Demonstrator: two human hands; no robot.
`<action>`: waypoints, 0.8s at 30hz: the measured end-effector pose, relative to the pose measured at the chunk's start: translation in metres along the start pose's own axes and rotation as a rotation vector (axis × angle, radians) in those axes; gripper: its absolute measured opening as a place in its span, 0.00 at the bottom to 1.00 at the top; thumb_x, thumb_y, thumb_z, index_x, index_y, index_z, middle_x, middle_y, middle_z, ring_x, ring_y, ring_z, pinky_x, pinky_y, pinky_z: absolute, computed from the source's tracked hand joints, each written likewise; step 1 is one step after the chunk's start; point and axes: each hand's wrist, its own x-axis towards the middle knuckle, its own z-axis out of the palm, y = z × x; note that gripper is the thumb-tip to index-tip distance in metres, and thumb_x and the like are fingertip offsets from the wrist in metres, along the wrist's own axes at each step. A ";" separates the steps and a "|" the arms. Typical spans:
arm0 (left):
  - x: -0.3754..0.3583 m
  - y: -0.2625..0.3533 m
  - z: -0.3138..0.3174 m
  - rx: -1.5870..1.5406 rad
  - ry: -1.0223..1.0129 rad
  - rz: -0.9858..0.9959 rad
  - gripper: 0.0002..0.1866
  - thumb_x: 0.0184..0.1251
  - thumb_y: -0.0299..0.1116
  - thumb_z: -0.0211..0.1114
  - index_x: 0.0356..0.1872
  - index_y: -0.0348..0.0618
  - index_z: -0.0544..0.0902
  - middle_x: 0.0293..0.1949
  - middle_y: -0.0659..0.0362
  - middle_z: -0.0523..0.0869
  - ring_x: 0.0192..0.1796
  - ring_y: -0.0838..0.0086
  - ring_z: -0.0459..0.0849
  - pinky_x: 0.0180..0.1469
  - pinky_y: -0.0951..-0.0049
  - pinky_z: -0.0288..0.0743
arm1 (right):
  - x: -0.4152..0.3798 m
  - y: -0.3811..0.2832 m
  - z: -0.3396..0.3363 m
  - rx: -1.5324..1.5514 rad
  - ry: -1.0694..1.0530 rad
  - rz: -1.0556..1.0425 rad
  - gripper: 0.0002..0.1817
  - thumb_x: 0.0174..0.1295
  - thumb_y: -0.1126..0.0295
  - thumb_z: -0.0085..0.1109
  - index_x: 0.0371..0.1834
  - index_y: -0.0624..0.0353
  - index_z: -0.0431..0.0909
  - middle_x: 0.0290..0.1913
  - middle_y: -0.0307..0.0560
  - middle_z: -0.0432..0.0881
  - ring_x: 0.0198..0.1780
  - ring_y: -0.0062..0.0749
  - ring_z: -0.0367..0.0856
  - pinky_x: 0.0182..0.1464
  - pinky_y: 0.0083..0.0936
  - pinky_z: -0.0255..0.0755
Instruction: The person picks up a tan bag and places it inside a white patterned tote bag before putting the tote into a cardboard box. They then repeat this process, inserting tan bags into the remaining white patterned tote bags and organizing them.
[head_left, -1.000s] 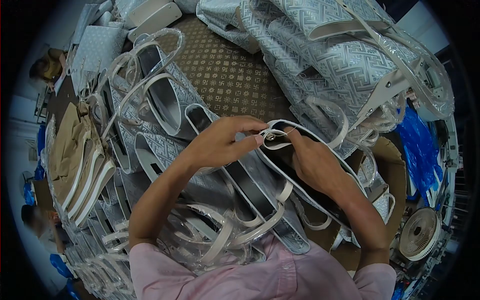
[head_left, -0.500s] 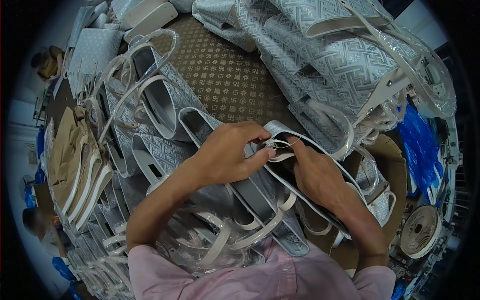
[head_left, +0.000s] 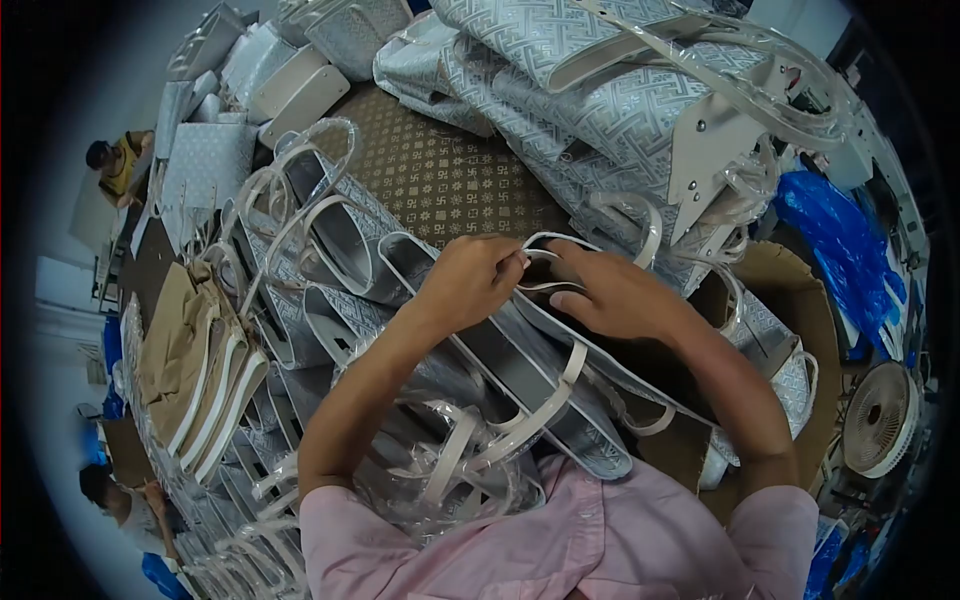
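Observation:
A silver-grey patterned handbag [head_left: 640,378] lies tilted in front of me, its dark mouth facing up. At the far left end of that mouth, my left hand [head_left: 470,285] is closed in a pinch. A small white bit shows at its fingertips, too small to name. My right hand [head_left: 625,290] reaches over the mouth from the right, thumb and fingers apart. Some of its fingertips dip inside the bag and are hidden. Beside this bag, under my left forearm, rests another open grey handbag [head_left: 520,375] with a pale handle [head_left: 530,428].
More handbags [head_left: 340,225] with plastic-wrapped handles crowd the left. Patterned silver material [head_left: 590,110] is heaped at the back. Brown paper pieces [head_left: 190,350] lie left; a cardboard box [head_left: 815,330], blue plastic [head_left: 840,250] and a fan [head_left: 880,420] stand right. Two people [head_left: 125,165] are far left.
The thin white strands at my left fingertips no longer show, only a small white bit. My right hand has drawn partly out and turned flatter over the bag's mouth. The view has shifted.

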 end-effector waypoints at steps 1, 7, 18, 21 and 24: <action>0.000 -0.001 0.000 -0.019 0.007 -0.011 0.08 0.61 0.28 0.56 0.31 0.30 0.77 0.23 0.44 0.76 0.24 0.55 0.76 0.28 0.65 0.68 | 0.003 -0.004 -0.006 0.001 0.017 0.001 0.18 0.61 0.71 0.48 0.52 0.69 0.65 0.34 0.66 0.79 0.37 0.59 0.79 0.41 0.47 0.71; -0.001 -0.012 0.003 -0.079 0.014 -0.026 0.09 0.63 0.29 0.56 0.34 0.30 0.78 0.24 0.47 0.78 0.23 0.64 0.75 0.29 0.68 0.68 | 0.012 -0.001 0.001 0.001 -0.038 0.160 0.14 0.65 0.66 0.47 0.34 0.67 0.77 0.31 0.66 0.80 0.37 0.58 0.80 0.42 0.45 0.72; -0.002 -0.019 0.008 -0.187 0.055 -0.079 0.11 0.60 0.31 0.53 0.29 0.33 0.78 0.25 0.47 0.78 0.26 0.56 0.76 0.34 0.63 0.69 | 0.019 0.002 0.029 -0.462 0.297 0.002 0.16 0.66 0.64 0.49 0.24 0.64 0.74 0.16 0.58 0.76 0.20 0.51 0.79 0.22 0.41 0.73; 0.001 -0.028 0.013 -0.219 0.062 -0.006 0.10 0.60 0.31 0.52 0.28 0.33 0.77 0.25 0.47 0.78 0.25 0.56 0.75 0.36 0.63 0.69 | 0.019 0.002 0.032 -0.500 0.324 0.033 0.17 0.66 0.64 0.49 0.23 0.64 0.74 0.15 0.57 0.76 0.19 0.50 0.79 0.21 0.39 0.73; 0.002 -0.028 0.013 -0.196 0.018 0.033 0.10 0.59 0.30 0.52 0.27 0.33 0.77 0.24 0.47 0.77 0.24 0.56 0.74 0.39 0.62 0.69 | 0.021 0.004 0.034 -0.513 0.331 0.047 0.17 0.65 0.64 0.49 0.22 0.64 0.74 0.15 0.57 0.76 0.19 0.49 0.79 0.21 0.39 0.73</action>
